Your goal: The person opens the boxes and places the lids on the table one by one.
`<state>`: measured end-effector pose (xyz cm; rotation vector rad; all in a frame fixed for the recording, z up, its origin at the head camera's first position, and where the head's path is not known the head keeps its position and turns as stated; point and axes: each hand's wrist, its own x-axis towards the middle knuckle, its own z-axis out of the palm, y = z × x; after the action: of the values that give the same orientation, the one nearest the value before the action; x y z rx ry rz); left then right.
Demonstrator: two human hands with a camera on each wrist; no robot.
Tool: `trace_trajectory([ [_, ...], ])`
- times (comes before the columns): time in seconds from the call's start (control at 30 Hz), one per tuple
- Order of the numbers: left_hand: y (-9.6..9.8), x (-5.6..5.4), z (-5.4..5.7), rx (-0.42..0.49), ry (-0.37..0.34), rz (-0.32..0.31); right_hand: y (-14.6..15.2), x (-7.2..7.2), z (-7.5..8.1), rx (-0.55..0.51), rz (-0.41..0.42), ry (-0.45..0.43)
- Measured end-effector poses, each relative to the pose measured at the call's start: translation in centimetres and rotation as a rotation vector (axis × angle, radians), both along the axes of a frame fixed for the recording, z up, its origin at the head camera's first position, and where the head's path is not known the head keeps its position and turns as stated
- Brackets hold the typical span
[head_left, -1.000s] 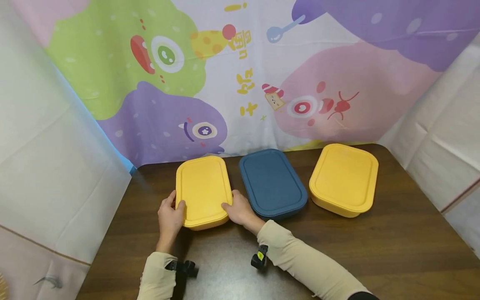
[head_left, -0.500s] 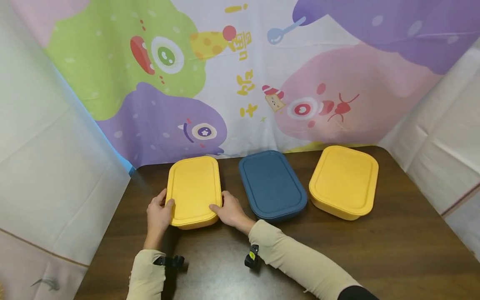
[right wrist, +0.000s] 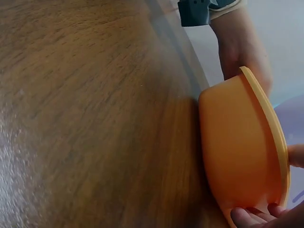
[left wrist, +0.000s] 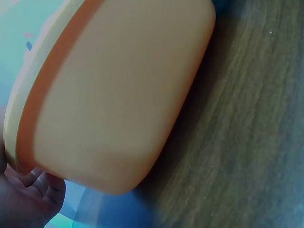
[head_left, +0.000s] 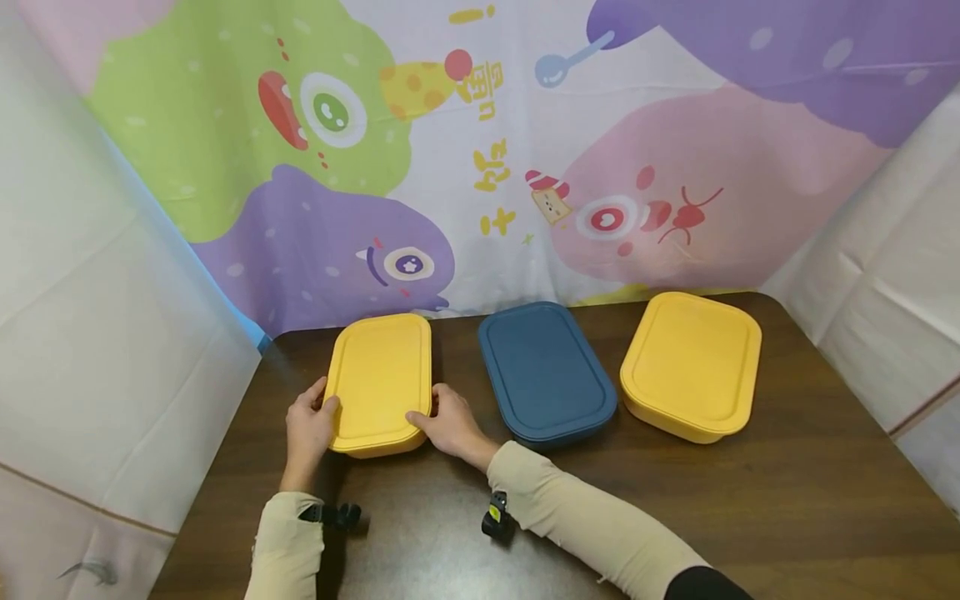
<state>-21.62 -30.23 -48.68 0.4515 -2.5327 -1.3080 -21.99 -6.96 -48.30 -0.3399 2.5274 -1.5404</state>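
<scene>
A yellow lidded food container sits on the left part of the dark wooden table, held from both sides. My left hand grips its left edge, thumb on the lid and fingers down the side. On the right edge my right hand grips the same way, its thumb on the lid near the front corner. In the left wrist view the container's side wall fills the middle, with curled fingers under the lid's rim. The right wrist view shows the container with right fingertips beneath the rim and the left hand beyond.
A dark blue lidded container stands to the right of the held one. Farther right is a second yellow container. A printed cartoon curtain hangs behind the table; white fabric borders the left side.
The yellow container, gripped in both hands, has slid left along the table, away from the blue one. The blue container and the other yellow one stay in place.
</scene>
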Motion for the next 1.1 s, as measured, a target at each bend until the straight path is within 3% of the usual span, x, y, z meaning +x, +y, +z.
trace_trajectory([
  [0.23, 0.16, -0.28, -0.15, 0.041, 0.003, 0.023, -0.03, 0.05, -0.39, -0.037, 0.01, -0.005],
  [0.37, 0.29, -0.32, -0.08, 0.056, 0.008, 0.025, -0.14, 0.17, -0.58, 0.0, 0.03, 0.012],
  [0.67, 0.73, 0.31, -0.07, 0.068, -0.001, 0.047, -0.23, 0.83, -0.88, 0.005, 0.044, 0.017],
  [0.87, 0.91, -0.08, -0.1, 0.088, 0.003, 0.057, 0.01, 0.58, -0.54, -0.01, 0.043, 0.01],
  [1.1, 0.88, 0.02, -0.44, 0.064, 0.005, 0.058, 0.01, 0.74, -0.96, -0.021, 0.048, 0.007],
])
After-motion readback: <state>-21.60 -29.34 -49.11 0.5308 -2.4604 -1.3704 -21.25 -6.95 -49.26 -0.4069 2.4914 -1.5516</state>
